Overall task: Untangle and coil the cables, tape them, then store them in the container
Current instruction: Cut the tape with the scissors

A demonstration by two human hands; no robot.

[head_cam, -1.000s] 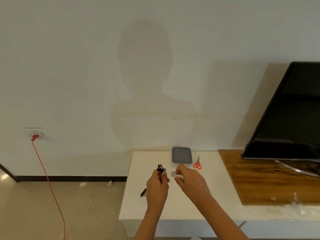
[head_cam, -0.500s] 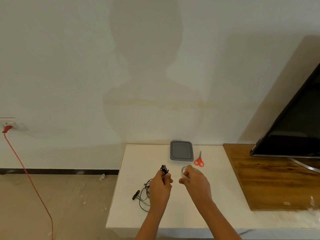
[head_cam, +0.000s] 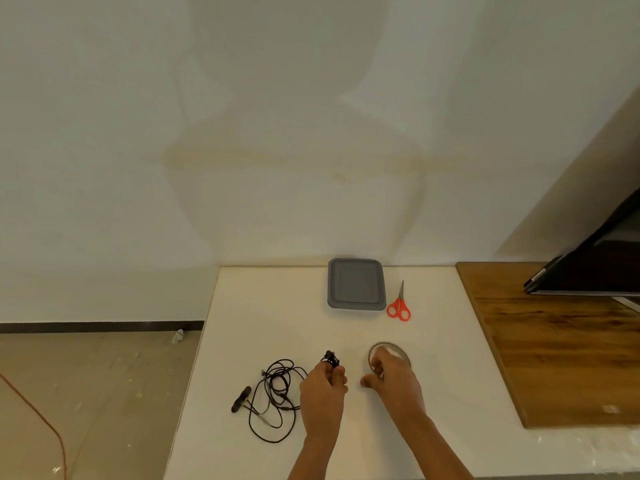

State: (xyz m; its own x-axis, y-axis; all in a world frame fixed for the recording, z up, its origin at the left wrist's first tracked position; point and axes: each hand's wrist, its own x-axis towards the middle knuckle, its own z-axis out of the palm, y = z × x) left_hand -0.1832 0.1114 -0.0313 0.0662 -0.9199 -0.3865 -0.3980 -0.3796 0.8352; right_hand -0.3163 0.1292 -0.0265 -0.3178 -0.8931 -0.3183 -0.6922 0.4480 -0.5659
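Left hand [head_cam: 323, 393] pinches a small coiled black cable bundle [head_cam: 331, 359] above the white table [head_cam: 450, 358]. Right hand [head_cam: 393, 379] rests on the tape roll [head_cam: 398, 351], fingers curled over its near rim. A loose black cable tangle [head_cam: 275, 396] lies left of the hands. The grey container [head_cam: 356, 289], lidded, sits at the back beside red scissors [head_cam: 399, 304].

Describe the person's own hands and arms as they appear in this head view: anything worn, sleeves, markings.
Both arms enter from the bottom edge, bare as far as the view shows: no sleeves, and no watch or bracelet in view. The left hand and right hand wear no gloves. No rings or markings can be made out at this size. Forearms are slim.
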